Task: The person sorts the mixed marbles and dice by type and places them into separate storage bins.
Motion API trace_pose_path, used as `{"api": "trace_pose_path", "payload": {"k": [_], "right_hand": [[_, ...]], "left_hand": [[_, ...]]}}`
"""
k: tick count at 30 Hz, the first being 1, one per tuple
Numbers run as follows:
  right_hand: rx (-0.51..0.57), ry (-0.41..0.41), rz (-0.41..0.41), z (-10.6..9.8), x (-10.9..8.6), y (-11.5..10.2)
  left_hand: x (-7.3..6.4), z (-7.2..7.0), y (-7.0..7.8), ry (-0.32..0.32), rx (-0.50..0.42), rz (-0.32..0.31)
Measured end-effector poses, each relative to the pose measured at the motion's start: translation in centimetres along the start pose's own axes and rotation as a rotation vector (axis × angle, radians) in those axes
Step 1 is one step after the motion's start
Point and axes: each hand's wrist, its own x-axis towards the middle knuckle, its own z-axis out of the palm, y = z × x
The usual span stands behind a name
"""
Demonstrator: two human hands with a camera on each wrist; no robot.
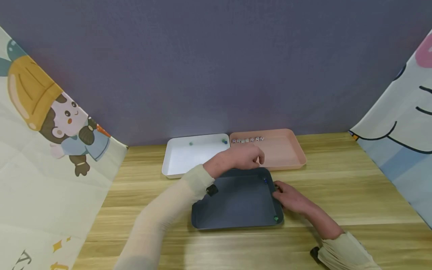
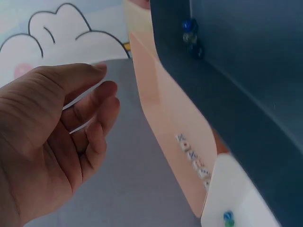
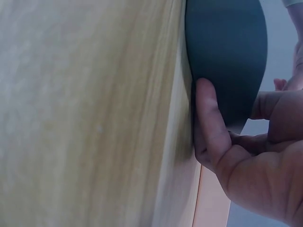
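Note:
A dark blue-grey tray [image 1: 236, 202] lies nearest the person, with small blue marbles [image 1: 265, 180] near its back right corner and a green marble [image 1: 276, 218] at the front right. The right hand [image 1: 291, 197] grips this tray by its right side; in the right wrist view its fingers [image 3: 210, 118] lie along the outer wall by the table. Above the tray's back edge, near the pink tray [image 1: 281, 150], hovers the left hand [image 1: 244, 155]. Its fingers [image 2: 97, 109] are loosely bent and nothing shows between them in the left wrist view.
Along the pink tray's back left runs a row of several white dice [image 1: 247, 140]. A white tray [image 1: 182, 161] beside it holds a green marble [image 1: 191, 143] and more marbles [image 1: 225, 141] in its back right corner. A grey-blue panel [image 1: 216, 67] stands behind the wooden table [image 1: 337, 187].

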Motion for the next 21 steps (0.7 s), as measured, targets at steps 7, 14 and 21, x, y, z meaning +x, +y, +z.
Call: {"api": "trace_pose_path", "payload": {"k": [7,14,21], "right_hand": [[0.027,-0.017,0.011,-0.2,0.0,0.0],[0.000,-0.031,-0.022,-0.5,0.2,0.0],[0.018,-0.032,-0.031,-0.4,0.0,0.0]], "left_hand": [[-0.2,1.9,2.0,-0.070,0.038,0.019],[-0.5,4.6,4.2,-0.220,-0.023,0.144],[-0.5,7.0,5.7,-0.302,-0.124,0.259]]}}
